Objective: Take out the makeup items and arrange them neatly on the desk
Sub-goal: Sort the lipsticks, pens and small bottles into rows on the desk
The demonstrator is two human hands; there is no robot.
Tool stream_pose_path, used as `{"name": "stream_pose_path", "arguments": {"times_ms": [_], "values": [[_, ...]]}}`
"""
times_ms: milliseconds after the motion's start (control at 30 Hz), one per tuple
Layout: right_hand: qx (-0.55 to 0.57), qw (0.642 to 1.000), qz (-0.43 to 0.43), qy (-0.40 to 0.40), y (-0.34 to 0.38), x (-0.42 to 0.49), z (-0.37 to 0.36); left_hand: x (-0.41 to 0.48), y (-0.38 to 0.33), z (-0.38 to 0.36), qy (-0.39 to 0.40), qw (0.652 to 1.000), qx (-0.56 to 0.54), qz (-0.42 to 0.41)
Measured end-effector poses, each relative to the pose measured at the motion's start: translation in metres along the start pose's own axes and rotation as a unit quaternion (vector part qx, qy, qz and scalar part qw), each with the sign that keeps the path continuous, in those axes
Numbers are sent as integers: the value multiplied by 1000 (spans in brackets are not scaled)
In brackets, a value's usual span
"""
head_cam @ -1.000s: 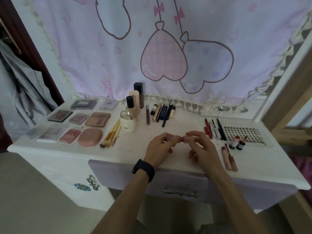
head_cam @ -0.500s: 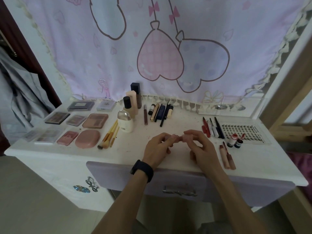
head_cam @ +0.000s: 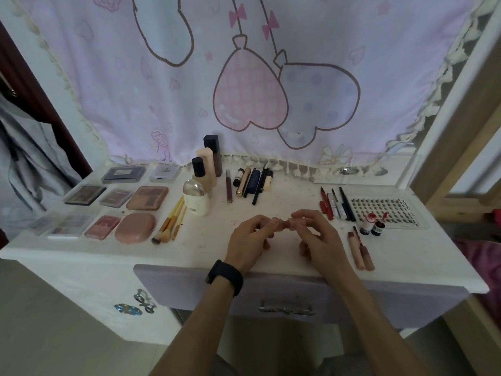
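Head view: both hands met over the front middle of the white desk, just above the drawer; left hand and right hand each pinched one end of a small pink tube between thumb and fingertips, tube horizontal and off the desk surface; couldn't tell whether it was one piece or cap plus body. Black wristband on left wrist. Palettes and compacts sat in rows at the left end, brushes just right of them, white rounded bottle next to the brushes with taller bottles behind it. Pencils and tubes lay side by side at the back centre. Liners lay parallel at the right, touching a clear lash tray; two small vials in front of the tray, two pink lip tubes near the front right edge. Pink balloon-print curtain hung behind
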State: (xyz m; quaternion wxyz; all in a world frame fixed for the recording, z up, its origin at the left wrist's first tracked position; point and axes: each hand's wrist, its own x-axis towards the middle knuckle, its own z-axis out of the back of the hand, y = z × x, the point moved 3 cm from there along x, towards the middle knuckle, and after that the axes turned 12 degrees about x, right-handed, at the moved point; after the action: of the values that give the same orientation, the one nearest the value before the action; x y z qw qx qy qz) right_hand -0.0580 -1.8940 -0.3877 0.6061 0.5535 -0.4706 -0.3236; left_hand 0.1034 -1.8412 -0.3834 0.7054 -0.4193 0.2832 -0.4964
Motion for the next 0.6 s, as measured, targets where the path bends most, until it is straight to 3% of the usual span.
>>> {"name": "stream_pose_path", "arguments": {"times_ms": [333,433,600], "values": [[3,1000,24,1,1,-5,-3,-3,-4,-1,2,1000,-9,5],[2,1000,-6,-11,3,-3,-4,-2,-2,0,2,1000,-9,-2],[-98,995,-25,-26,1,3,-6,0,1,-1,2,1000,-10,-5]]}}
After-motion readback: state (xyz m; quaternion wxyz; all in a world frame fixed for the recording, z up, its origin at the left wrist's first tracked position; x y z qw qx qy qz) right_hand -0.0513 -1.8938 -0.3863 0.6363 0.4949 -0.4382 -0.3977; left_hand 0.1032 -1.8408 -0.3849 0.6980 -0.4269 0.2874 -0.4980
